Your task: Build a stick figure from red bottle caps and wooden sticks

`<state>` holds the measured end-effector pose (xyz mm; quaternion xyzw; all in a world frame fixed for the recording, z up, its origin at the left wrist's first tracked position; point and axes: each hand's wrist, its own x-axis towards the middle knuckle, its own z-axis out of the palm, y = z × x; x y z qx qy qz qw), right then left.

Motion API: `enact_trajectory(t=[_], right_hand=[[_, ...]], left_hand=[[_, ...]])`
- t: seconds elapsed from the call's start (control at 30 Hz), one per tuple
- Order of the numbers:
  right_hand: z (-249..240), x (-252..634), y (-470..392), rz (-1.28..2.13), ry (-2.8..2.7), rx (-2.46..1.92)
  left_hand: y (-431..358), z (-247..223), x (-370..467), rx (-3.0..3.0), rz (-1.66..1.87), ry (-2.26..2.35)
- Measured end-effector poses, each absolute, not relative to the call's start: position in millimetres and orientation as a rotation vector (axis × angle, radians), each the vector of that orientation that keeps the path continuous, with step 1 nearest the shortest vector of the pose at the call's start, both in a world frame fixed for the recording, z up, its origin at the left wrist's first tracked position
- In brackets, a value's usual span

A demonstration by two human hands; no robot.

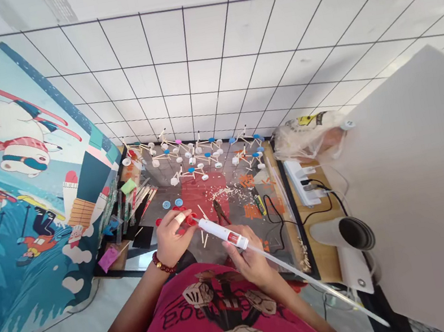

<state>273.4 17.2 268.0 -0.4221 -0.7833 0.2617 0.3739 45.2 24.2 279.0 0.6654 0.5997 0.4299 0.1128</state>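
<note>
My right hand is wrapped round a white hot glue gun, with a long glue stick trailing out of its back end. The gun's tip meets a red bottle cap that my left hand pinches at its fingertips. More red caps lie close by, partly covered by the left fingers. Two blue caps rest just beyond that hand. Short wooden sticks lie beside the gun, and dark-handled pliers sit past its barrel.
Several small stick-and-cap models stand along the table's back. Wood scraps litter the middle. On the right are a power strip with black cables, stacked cups and a plastic bag. Wrapped sticks and a pink packet lie left.
</note>
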Motion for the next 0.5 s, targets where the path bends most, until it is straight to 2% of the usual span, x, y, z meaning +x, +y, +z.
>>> enact_trajectory(t=[0.5], right_hand=[[269.8, 268.9, 12.0, 0.678, -2.068, -1.078]], left_hand=[[18.0, 296.6, 41.4, 2.429, 1.228, 1.793]])
